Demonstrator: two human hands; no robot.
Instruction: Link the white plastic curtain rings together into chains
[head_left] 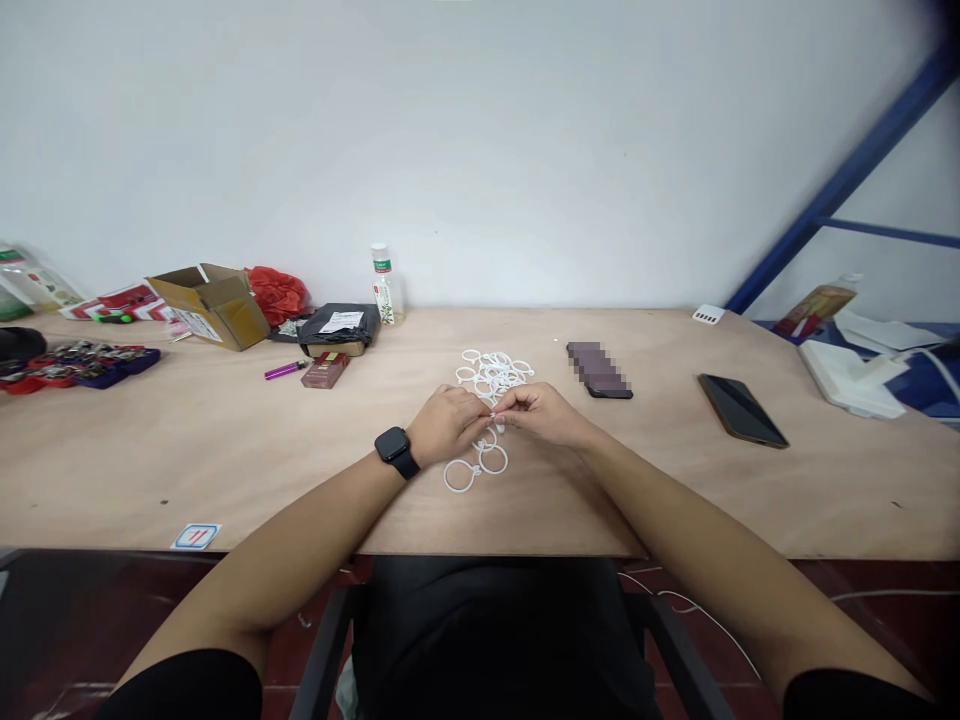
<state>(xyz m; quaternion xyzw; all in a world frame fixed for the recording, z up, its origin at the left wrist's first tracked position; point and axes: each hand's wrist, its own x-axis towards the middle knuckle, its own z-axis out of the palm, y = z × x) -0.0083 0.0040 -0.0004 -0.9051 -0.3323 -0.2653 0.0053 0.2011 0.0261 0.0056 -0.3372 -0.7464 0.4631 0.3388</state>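
Observation:
My left hand (448,425), with a black watch on its wrist, meets my right hand (544,413) over the middle of the table. The fingertips of both are pinched together on a small white plastic ring, mostly covered by the fingers. Just beyond my hands lies a loose pile of white plastic rings (495,378), each with a small eyelet. Closer to me, below the fingers, a few more rings lie flat, among them one near ring (459,491) and another beside it (493,474). They touch or nearly touch at their eyelets; whether they are linked I cannot tell.
Right of the pile lie a phone with a blurred screen (600,370) and a dark phone (742,410). To the left are a dark red pack (325,370), a purple lighter (283,371), a black parcel (341,325), an open carton (210,305) and a bottle (386,290).

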